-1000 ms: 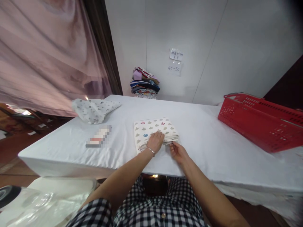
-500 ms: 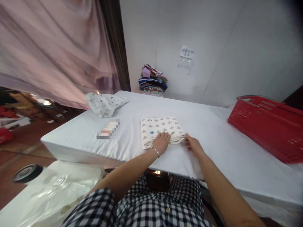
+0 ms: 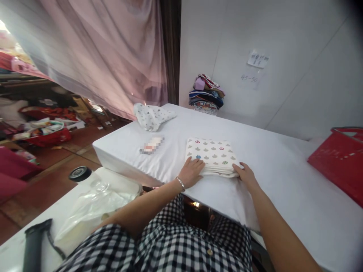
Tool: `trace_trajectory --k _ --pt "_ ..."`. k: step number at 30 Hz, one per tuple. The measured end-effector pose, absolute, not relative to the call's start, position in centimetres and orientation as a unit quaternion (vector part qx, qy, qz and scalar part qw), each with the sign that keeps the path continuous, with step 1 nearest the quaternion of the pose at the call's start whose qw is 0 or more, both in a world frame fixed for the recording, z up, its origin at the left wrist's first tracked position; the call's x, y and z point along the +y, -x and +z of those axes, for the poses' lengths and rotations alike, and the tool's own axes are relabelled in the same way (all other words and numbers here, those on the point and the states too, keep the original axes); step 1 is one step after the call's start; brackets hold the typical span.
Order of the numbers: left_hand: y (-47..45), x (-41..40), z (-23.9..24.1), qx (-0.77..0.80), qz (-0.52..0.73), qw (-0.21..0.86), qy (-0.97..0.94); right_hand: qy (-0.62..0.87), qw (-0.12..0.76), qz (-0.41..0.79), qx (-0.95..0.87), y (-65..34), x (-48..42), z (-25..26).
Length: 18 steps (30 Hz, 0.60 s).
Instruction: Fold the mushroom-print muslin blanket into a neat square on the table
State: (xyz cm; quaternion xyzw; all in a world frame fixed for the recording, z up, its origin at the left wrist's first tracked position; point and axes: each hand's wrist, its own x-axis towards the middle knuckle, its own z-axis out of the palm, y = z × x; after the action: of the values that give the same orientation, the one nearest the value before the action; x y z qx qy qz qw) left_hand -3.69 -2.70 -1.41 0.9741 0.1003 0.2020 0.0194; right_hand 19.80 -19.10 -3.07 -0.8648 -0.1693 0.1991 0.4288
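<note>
A folded white cloth (image 3: 211, 153) printed with grey, red, blue and green motifs lies flat on the white-covered table (image 3: 272, 170). Its layered folded edge faces me. My left hand (image 3: 192, 172) rests on the near left corner, fingers stretched out over the fabric, a bracelet at the wrist. At the near right corner, my right hand (image 3: 246, 175) takes the edge between its fingers; part of those fingers is hidden. Further left on the table is a crumpled white printed cloth (image 3: 151, 116), and nearer me a blurred-out flat object (image 3: 153, 145).
To the right stands a red plastic basket (image 3: 337, 162). A stack of folded fabrics (image 3: 207, 94) rises behind the table's far edge. Low on my left, a white surface (image 3: 34, 226) carries a clear plastic bag (image 3: 90, 211) and a black round item (image 3: 80, 173). A pink curtain (image 3: 127, 45) hangs at the back left.
The view has turned left, so everything sits further right. My left hand has shifted toward the cloth's left corner. The front folds look flatter and more even.
</note>
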Motion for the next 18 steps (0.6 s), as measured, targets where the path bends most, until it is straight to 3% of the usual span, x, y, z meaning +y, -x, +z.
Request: trace_trajectory --k 4,14,18 --pt "6.0 -0.7 -1.2 0.15 0.238 0.095 -0.955 0.849 0.453 0.239 -0.131 -19.5 -18.8 -2.2" --pt "6.7 1.0 -0.3 0.17 0.219 0.112 -0.954 0.855 0.432 0.257 -0.128 -19.3 -18.2 -1.8" --pt "7.6 0.7 -1.2 0.188 0.21 0.178 -0.943 0.857 0.428 0.232 -0.17 -19.2 -18.5 -2.5"
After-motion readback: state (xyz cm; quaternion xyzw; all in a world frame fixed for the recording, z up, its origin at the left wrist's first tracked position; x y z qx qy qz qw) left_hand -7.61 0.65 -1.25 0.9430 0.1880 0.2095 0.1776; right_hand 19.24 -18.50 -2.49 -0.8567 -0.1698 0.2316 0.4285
